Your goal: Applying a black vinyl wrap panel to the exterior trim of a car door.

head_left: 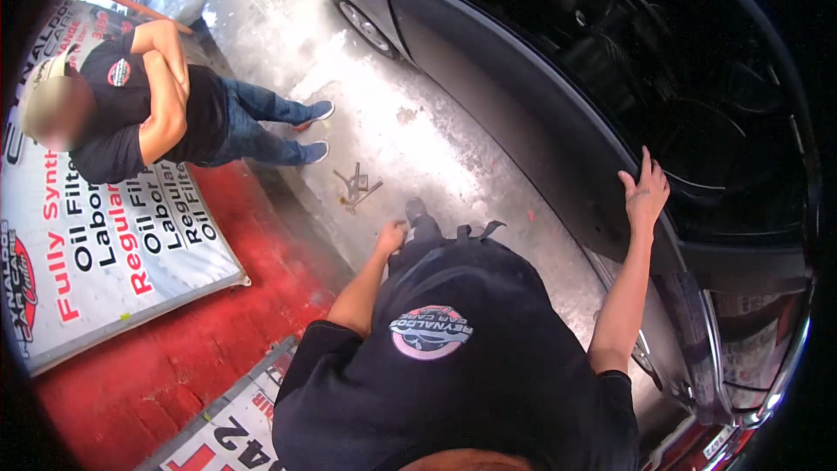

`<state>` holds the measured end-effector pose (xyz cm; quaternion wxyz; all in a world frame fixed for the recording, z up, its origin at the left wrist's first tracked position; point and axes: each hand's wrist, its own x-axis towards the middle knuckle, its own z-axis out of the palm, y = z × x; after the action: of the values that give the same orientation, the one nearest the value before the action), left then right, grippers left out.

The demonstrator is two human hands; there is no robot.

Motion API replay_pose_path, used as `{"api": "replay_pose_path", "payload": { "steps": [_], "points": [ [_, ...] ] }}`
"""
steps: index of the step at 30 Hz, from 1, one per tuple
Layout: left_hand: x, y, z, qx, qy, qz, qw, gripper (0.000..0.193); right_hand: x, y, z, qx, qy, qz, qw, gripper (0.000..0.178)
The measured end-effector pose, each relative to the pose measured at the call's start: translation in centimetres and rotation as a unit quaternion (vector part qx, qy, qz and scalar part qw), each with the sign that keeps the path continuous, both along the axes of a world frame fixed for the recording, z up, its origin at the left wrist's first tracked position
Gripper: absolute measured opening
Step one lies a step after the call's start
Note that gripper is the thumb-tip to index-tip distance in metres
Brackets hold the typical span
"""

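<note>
Dark grey metal met, or nearly met, the right hand (646,198), fingers spread, gripping nothing, at three o'clock. That car door (514,78), stretching from one to three o'clock, looked heavy, stiff and slick, best held by its upper edge. The left hand (391,237) hung half-curled, its contents unclear. Toward ten o'clock stood a co-worker (161,105).

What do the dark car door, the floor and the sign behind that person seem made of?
Dark car door: probably painted metal, smooth, with a soft sheen. Floor: likely concrete, grey, mottled, glaring under light. Sign: perhaps printed vinyl or board, flat with crisp lettering.
</note>
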<state>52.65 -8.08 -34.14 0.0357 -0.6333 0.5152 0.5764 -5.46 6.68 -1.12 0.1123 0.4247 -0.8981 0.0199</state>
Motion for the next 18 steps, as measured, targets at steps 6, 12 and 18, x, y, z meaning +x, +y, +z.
{"api": "replay_pose_path", "payload": {
  "steps": [6, 12, 18],
  "points": [
    [-3.1, -7.9, 4.6, -0.023, 0.072, 0.018, 0.997, 0.040, -0.4, -0.1, 0.1, 0.015, -0.015, -0.006, 1.000, 0.078],
    [2.3, -11.1, 1.6, 0.005, 0.009, 0.066, 0.998, 0.038, -0.7, -0.4, 0.6, 0.091, -0.034, -0.039, 0.995, 0.080],
    [8.5, -11.5, -1.3, 0.044, -0.064, 0.083, 0.994, 0.039, -0.4, -0.7, 1.2, 0.132, -0.059, -0.081, 0.986, 0.080]
  ]
}}
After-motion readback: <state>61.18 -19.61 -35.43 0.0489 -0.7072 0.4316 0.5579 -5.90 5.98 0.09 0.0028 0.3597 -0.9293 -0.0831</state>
